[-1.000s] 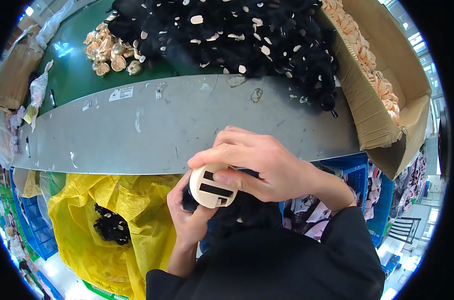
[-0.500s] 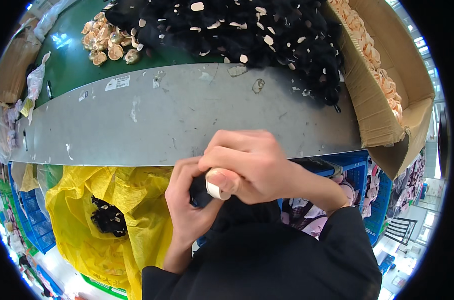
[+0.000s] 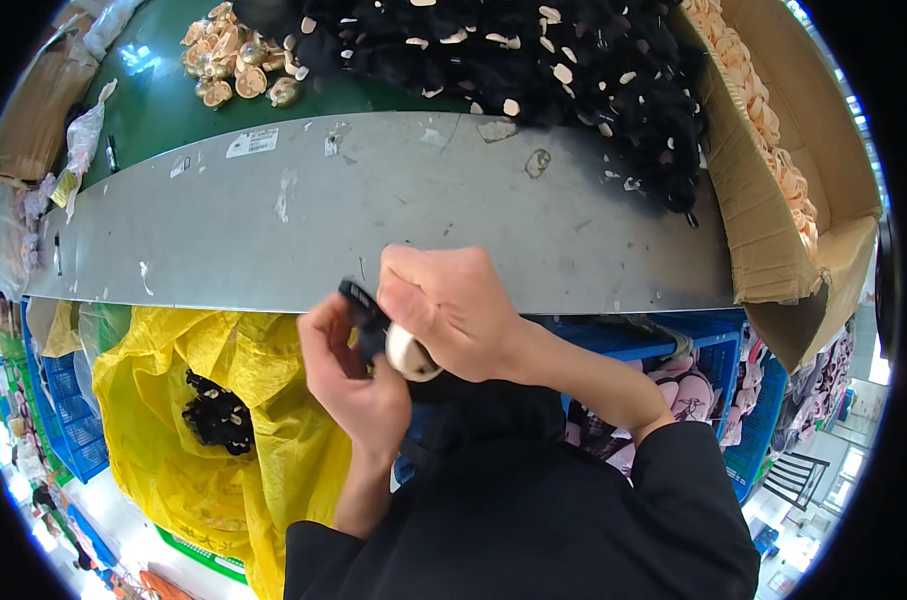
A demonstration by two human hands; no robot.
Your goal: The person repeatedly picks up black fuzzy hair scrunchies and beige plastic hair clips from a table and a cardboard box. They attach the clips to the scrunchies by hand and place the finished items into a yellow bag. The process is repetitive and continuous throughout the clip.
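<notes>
In front of my body, at the near edge of the grey table, my two hands work close together. My left hand (image 3: pixel 352 365) is closed around a small dark fabric piece (image 3: pixel 366 305), whose black end sticks up between the fingers. My right hand (image 3: pixel 454 310) is balled with the thumb pressed down. A cream round piece (image 3: pixel 414 357) shows just below its thumb, between both hands. Whether the cream piece is joined to the dark fabric is hidden by my fingers.
A black fuzzy heap with pale patches (image 3: pixel 474 60) lies at the back, beside gold and peach shells (image 3: pixel 239 60). To the right stands a cardboard box (image 3: pixel 764 215) of peach pieces. A yellow bag (image 3: pixel 284 400) with a black bundle (image 3: pixel 219 412) hangs lower left; blue crates (image 3: pixel 716 365) stand lower right.
Both hands have shifted left and drawn slightly apart. The dark fabric's black end now shows above my left hand, and more of the cream piece is visible. The view has shifted slightly.
</notes>
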